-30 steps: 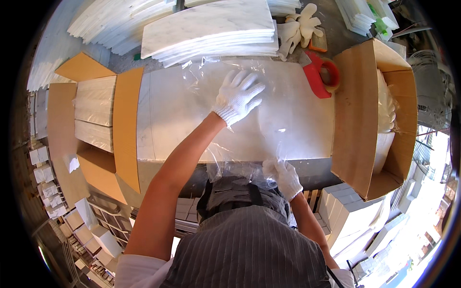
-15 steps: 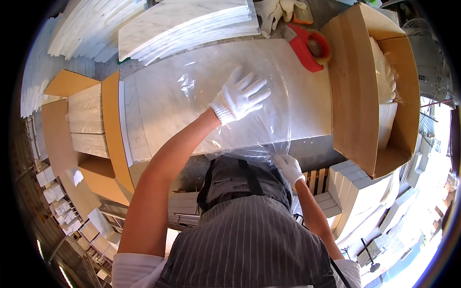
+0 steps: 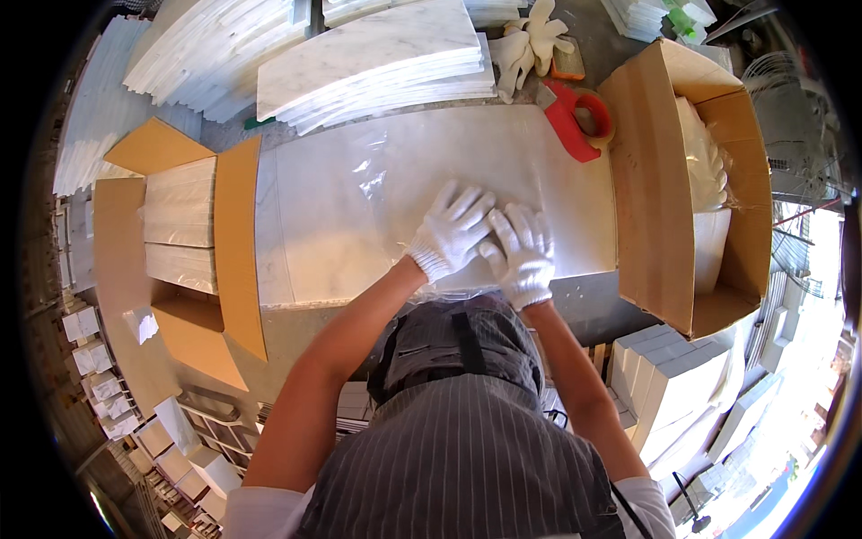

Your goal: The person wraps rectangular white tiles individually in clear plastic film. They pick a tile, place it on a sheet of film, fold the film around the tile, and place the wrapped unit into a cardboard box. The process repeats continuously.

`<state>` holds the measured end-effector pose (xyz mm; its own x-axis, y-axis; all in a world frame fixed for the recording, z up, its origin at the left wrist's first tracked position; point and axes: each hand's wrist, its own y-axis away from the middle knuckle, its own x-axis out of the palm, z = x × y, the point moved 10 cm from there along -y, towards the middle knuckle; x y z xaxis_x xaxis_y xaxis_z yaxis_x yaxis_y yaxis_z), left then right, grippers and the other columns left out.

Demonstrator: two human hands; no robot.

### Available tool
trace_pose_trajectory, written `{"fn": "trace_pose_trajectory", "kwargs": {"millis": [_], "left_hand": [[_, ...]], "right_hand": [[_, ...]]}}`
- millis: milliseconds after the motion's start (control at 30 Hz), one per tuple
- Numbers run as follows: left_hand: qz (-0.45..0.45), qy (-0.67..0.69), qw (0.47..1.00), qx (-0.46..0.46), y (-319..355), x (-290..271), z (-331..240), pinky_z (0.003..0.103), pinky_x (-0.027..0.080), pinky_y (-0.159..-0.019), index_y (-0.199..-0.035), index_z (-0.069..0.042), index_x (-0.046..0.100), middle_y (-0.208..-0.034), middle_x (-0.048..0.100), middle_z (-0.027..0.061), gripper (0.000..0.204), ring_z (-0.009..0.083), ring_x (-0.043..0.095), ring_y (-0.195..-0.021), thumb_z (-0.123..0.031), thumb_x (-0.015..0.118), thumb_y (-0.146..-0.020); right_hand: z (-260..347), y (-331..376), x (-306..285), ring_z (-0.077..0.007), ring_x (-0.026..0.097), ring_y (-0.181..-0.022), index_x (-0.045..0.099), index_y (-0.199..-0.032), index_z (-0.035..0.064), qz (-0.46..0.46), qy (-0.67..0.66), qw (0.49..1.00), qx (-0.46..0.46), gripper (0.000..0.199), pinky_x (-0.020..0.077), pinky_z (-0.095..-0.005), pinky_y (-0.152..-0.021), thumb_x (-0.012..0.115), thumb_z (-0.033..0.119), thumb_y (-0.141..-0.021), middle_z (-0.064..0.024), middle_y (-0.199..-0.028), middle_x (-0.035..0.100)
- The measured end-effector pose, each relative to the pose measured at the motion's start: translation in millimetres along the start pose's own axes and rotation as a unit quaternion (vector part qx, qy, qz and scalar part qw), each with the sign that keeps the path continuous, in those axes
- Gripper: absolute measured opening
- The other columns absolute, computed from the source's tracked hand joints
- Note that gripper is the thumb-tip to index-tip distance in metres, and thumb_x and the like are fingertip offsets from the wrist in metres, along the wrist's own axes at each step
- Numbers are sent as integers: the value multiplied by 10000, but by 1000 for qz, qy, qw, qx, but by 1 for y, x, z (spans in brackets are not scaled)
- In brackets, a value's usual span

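A pale marble slab (image 3: pixel 310 225) lies on the worktop before me, and clear plastic film (image 3: pixel 370 172) is spread over its middle, catching bright glints. My left hand (image 3: pixel 453 232), in a white knitted glove, rests on the film near the slab's close edge with its fingers apart. Close beside it, my right hand (image 3: pixel 521 253), gloved the same way, lies on the film's right part with fingers stretched away from me. Neither hand holds anything that I can see.
A red tape dispenser (image 3: pixel 567 126) lies at the slab's far right corner. Open cardboard boxes stand left (image 3: pixel 235 242) and right (image 3: pixel 648 193), the left one holding wrapped pale pieces. Stacked marble slabs (image 3: pixel 377 58) and loose white gloves (image 3: pixel 539 40) lie beyond.
My right hand has come up from the film's loose edge below the slab onto its top, beside my left. My left hand has moved slightly nearer to me. The view has shifted.
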<state>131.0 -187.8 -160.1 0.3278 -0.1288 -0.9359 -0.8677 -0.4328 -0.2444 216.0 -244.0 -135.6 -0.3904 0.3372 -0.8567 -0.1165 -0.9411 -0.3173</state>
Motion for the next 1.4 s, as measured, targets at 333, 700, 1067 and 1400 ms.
{"fn": "trace_pose_trajectory", "kwargs": {"millis": [333, 700, 1067, 1400], "left_hand": [[-68, -24, 897, -437, 191, -71, 14, 577, 272, -1119, -1238, -78, 477, -1418, 412, 204, 721, 451, 344, -1336, -452, 834, -735], [-138, 10, 914, -382, 204, -86, 30, 518, 314, -1103, -693, -64, 647, -1332, 571, 59, 169, 373, 432, -1285, -175, 774, -707], [-108, -58, 963, -238, 144, -123, 18, 554, 347, -1088, -1185, -80, 614, -1380, 515, 155, 464, 380, 450, -1294, -244, 757, -775], [-43, 5, 992, -118, 122, -78, 24, 538, 392, -1019, -1080, -72, 602, -1179, 574, 130, 421, 350, 526, -1150, -263, 754, -737]], "right_hand": [[-22, 3, 2, -334, 496, -1281, 664, -1262, 131, 7, 64, 997, 34, 407, 337, -504, -1123, 646, 295, -889, -109, -1332, 584], [-12, 8, 7, -327, 490, -1299, 665, -1260, 129, 20, 86, 996, 15, 396, 346, -502, -1122, 640, 285, -896, -102, -1346, 578], [-5, 15, 12, -314, 473, -1327, 655, -1278, 165, 44, 66, 997, 20, 422, 332, -495, -1143, 652, 297, -878, -85, -1367, 564], [-15, 3, 17, -334, 421, -1363, 643, -1315, 189, 37, 96, 993, 58, 446, 259, -552, -1155, 627, 365, -905, -96, -1395, 543]]}}
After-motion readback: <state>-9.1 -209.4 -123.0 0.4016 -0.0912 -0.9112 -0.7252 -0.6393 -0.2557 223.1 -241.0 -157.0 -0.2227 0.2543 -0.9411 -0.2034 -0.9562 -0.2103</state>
